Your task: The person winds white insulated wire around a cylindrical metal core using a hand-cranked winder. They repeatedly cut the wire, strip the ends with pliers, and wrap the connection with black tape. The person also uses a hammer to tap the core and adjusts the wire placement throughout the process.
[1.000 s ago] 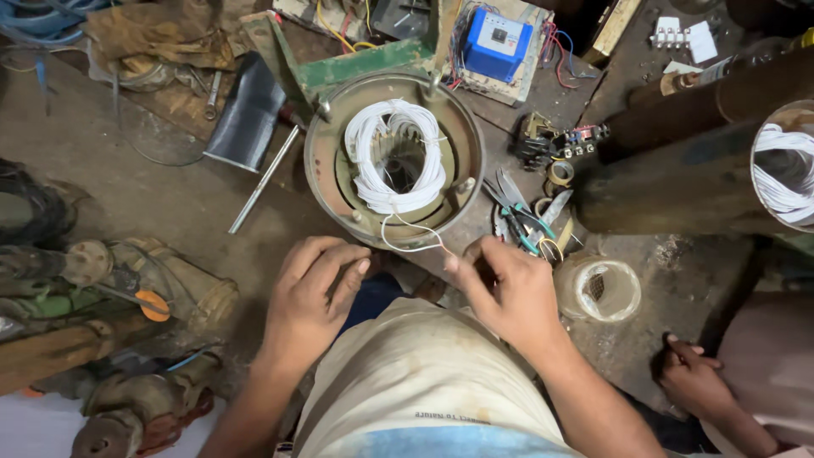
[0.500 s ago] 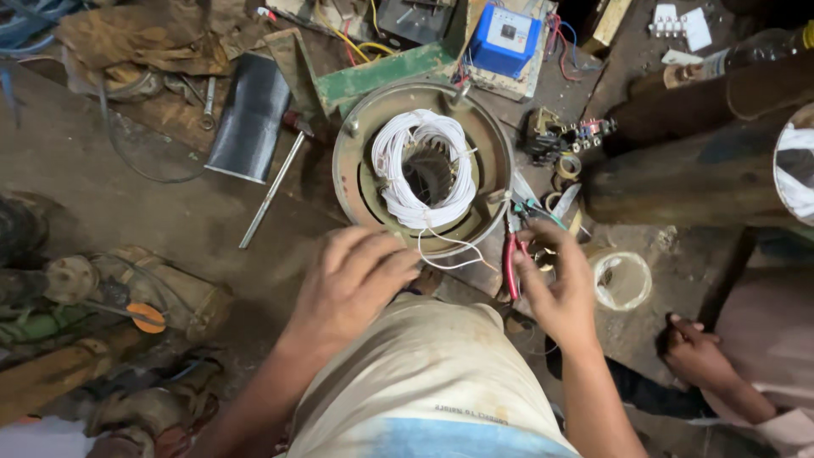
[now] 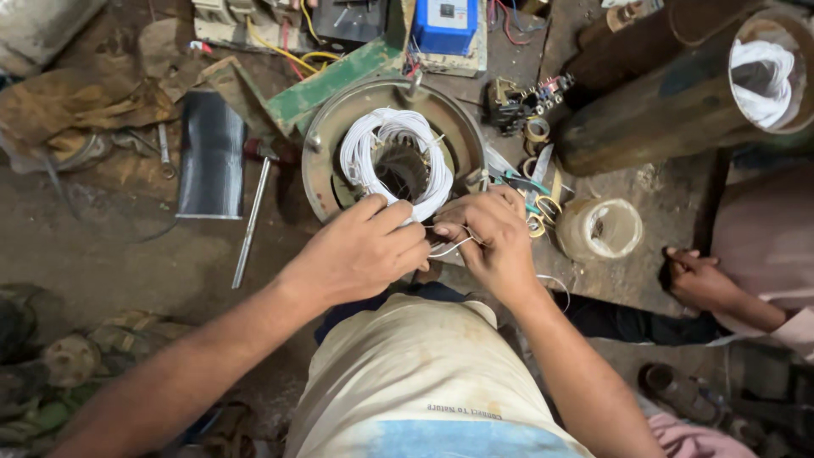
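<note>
Both hands have closed in since half a second ago, meeting at the stator's near rim.
Head view, centre frame: left hand (image 3: 366, 248) grip pinches the white winding coil (image 3: 397, 161); right hand (image 3: 492, 237) grip nips thin, springy lead wires (image 3: 448, 247); the metal stator housing (image 3: 326, 161) looks heavy.

A coil of white wire (image 3: 397, 161) is seen set in a rust-brown round metal housing (image 3: 331, 161) on a dark, grimy brown floor (image 3: 119, 263). A blue box (image 3: 444, 24) and a green painted bar (image 3: 326, 85) are shown behind it, with yellow cables (image 3: 288, 55) nearby. A grey sheet (image 3: 210, 153), a silver rod (image 3: 251, 222), teal-handled pliers (image 3: 526, 182) and a cream shirt with a pale blue band (image 3: 424, 382) are also pictured.
</note>
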